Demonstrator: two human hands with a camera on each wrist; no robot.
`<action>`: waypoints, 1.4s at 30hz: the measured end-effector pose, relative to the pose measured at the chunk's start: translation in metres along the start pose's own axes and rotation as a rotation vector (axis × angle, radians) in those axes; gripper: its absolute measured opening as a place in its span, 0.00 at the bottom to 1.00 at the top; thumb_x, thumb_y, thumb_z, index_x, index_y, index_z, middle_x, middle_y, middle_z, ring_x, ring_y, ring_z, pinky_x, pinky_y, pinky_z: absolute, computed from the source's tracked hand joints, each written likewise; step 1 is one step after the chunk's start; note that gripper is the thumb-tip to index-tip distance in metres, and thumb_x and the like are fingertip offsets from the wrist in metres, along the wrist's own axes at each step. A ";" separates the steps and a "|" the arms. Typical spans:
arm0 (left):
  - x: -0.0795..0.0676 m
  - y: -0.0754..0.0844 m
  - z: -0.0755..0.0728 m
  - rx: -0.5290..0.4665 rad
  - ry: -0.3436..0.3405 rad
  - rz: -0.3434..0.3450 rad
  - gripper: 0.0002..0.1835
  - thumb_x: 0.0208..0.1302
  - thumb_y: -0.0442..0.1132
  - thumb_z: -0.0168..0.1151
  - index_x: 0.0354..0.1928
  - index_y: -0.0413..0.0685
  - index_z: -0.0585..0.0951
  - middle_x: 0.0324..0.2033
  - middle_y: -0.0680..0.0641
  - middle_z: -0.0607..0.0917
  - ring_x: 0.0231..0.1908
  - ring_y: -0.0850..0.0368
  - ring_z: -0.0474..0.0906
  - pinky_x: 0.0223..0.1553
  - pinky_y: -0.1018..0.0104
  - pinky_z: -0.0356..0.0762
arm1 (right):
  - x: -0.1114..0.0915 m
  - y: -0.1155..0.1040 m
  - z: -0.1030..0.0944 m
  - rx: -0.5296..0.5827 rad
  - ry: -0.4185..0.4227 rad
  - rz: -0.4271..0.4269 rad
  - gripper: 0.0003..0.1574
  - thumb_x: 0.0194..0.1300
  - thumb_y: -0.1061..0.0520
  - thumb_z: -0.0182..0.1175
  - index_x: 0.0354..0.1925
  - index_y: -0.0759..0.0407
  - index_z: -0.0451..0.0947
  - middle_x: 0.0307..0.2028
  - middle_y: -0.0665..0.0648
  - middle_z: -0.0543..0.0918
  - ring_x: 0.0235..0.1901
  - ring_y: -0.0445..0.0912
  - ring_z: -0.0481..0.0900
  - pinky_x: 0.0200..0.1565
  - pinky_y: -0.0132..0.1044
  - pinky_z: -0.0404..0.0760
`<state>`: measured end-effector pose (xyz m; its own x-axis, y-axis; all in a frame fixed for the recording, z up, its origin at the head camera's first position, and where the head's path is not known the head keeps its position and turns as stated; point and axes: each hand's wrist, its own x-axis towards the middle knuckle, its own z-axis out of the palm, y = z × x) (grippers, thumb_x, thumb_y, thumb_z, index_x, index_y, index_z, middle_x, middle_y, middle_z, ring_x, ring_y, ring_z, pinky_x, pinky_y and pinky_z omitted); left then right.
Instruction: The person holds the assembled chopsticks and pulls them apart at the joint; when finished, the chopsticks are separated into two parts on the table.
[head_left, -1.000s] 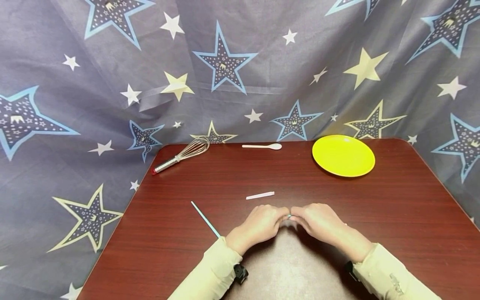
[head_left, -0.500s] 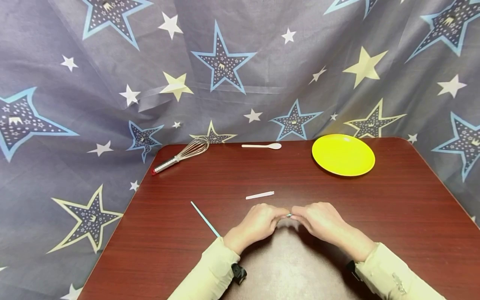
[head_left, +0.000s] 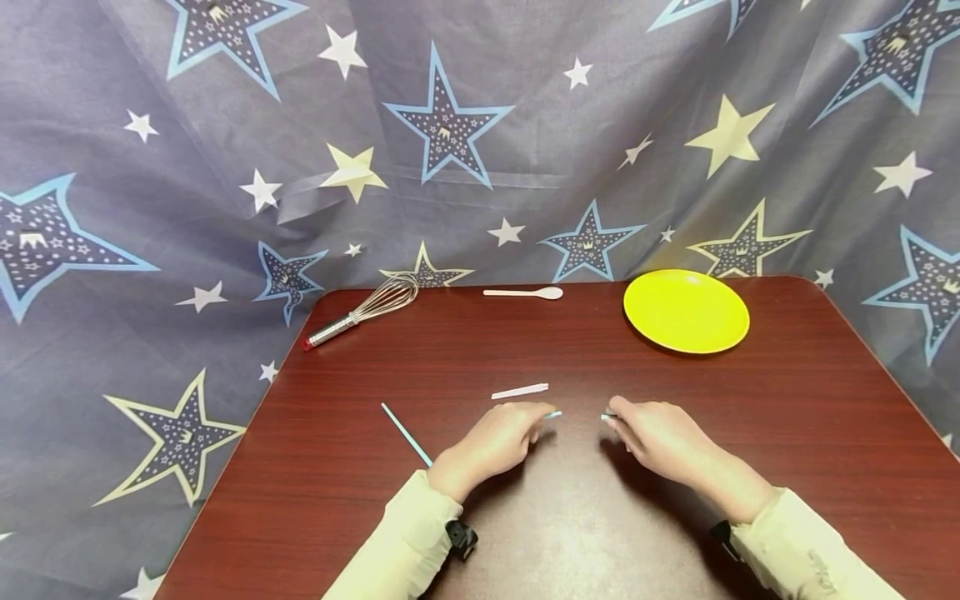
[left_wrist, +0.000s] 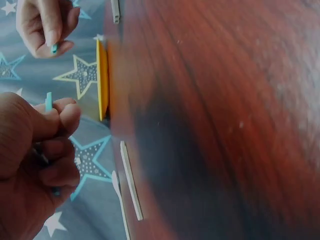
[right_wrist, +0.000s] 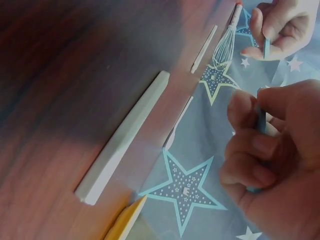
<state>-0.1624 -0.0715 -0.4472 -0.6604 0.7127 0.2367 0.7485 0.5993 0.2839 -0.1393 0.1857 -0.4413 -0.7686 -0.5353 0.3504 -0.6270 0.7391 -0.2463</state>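
Note:
In the head view my left hand and right hand are held apart above the table. The left thumb and forefinger pinch a short light-blue stick-like piece, its tip pointing towards the right hand. A similar blue piece is pinched in the right fingertips. More blue shows below the curled fingers in each wrist view. A long thin blue stick lies on the table, partly hidden by the left wrist. Just beyond the left hand is a white stick; another white stick lies beneath the right hand.
On the brown table, a whisk lies at the back left. A white spoon is at the back edge, and a yellow plate at the back right. A star-patterned cloth hangs behind.
Earlier, both hands met fingertip to fingertip with a bit of blue between them. Now they have moved apart, left and right, each with a blue piece. The table objects stay put.

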 end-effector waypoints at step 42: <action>-0.009 -0.022 -0.012 0.058 0.137 -0.202 0.03 0.61 0.42 0.67 0.33 0.55 0.82 0.24 0.56 0.83 0.26 0.58 0.80 0.28 0.58 0.77 | -0.017 0.032 -0.016 0.032 -0.016 0.026 0.13 0.58 0.69 0.63 0.30 0.52 0.73 0.24 0.40 0.68 0.24 0.37 0.65 0.28 0.33 0.70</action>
<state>-0.1732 -0.0956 -0.4440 -0.7959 0.5229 0.3052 0.6003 0.7470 0.2856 -0.1444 0.2241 -0.4408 -0.7865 -0.5227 0.3289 -0.6102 0.7397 -0.2836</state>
